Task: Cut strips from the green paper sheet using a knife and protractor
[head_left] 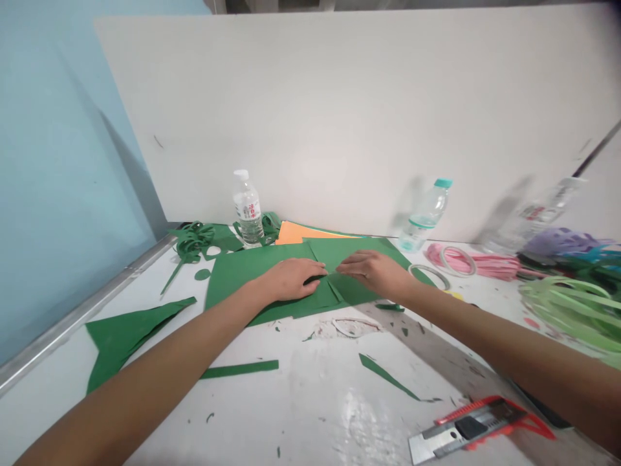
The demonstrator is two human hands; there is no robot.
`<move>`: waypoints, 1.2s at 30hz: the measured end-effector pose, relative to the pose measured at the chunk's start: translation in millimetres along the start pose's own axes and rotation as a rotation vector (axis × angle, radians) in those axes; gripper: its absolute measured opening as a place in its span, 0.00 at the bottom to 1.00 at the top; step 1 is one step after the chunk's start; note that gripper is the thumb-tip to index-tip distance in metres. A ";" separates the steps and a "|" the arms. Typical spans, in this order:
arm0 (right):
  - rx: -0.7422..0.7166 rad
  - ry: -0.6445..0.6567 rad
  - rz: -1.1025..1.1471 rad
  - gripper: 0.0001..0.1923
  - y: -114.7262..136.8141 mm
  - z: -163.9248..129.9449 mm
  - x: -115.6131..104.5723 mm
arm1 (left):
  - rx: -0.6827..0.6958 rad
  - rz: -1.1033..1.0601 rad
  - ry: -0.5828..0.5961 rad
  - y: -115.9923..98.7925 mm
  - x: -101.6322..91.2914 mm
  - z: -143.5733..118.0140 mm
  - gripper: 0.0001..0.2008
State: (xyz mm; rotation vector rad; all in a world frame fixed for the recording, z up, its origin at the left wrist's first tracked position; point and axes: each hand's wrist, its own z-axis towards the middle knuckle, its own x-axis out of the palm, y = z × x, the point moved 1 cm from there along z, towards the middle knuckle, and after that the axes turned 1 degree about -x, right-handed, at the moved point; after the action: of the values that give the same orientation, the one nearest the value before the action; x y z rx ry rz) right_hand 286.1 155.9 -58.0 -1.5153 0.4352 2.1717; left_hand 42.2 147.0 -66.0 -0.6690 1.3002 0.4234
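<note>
Two green paper sheets overlap in the middle of the table, a left sheet (242, 268) and a right sheet (339, 247). My left hand (291, 278) lies flat across the left sheet, fingers reaching to the seam and thumb apart. Over the right sheet, my right hand (376, 272) has its fingertips pinched together just beside that seam. Whatever they pinch is too small to make out. Near my right wrist lies a roll of tape (439, 273), with another tape ring (458, 260) behind it on pink paper strips (495, 265).
A utility knife (470, 428) rests at the front right. Green offcuts (130, 333) and thin strips (242, 369) are scattered around. Along the white board (339, 116) stand a water bottle (250, 217) and a teal-capped bottle (427, 217). Light green strips (572, 304) are at right.
</note>
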 end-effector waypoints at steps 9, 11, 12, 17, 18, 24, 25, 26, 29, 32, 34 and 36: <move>-0.028 0.009 0.058 0.16 0.6 6.2 15.1 | -0.001 -0.038 -0.013 7.6 2.9 0.4 0.22; -0.026 0.010 0.076 0.16 2.8 3.2 14.9 | -0.004 -0.042 -0.010 7.9 2.9 0.3 0.22; -0.026 0.013 0.085 0.16 4.6 0.8 13.8 | -0.006 -0.045 -0.008 7.8 2.8 0.2 0.22; -0.035 0.041 0.125 0.16 17.6 -17.3 3.8 | -0.024 -0.055 -0.002 6.4 1.9 -0.6 0.22; -0.038 0.046 0.130 0.17 20.0 -21.6 2.0 | -0.028 -0.057 -0.002 6.1 1.6 -0.9 0.22; -0.066 0.064 0.135 0.17 26.1 -43.9 -7.2 | -0.034 -0.064 0.004 4.1 -0.5 -1.9 0.21; -0.072 0.065 0.134 0.17 25.7 -45.9 -9.3 | -0.034 -0.064 0.005 4.0 -0.7 -1.9 0.21; -0.075 0.065 0.133 0.17 25.2 -47.2 -11.6 | -0.035 -0.064 0.005 4.0 -0.8 -1.8 0.21; -0.060 0.037 0.124 0.18 22.8 -45.3 -18.0 | -0.038 -0.065 0.007 4.3 -0.6 -1.3 0.22; -0.015 -0.014 0.111 0.19 20.6 -34.6 -18.6 | -0.039 -0.069 0.010 4.8 0.3 -1.0 0.22; 0.006 -0.032 0.106 0.19 19.6 -24.4 -13.7 | -0.040 -0.070 0.010 5.2 0.9 -0.9 0.22; 0.007 -0.021 0.108 0.18 19.0 -15.0 -5.7 | -0.042 -0.070 0.009 5.4 1.4 -1.0 0.22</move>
State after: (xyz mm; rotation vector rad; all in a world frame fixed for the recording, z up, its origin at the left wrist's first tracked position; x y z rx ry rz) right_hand 289.6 131.3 -57.8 -1.4949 0.5287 2.2638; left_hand 38.3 150.2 -68.6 -0.7497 1.2753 0.3923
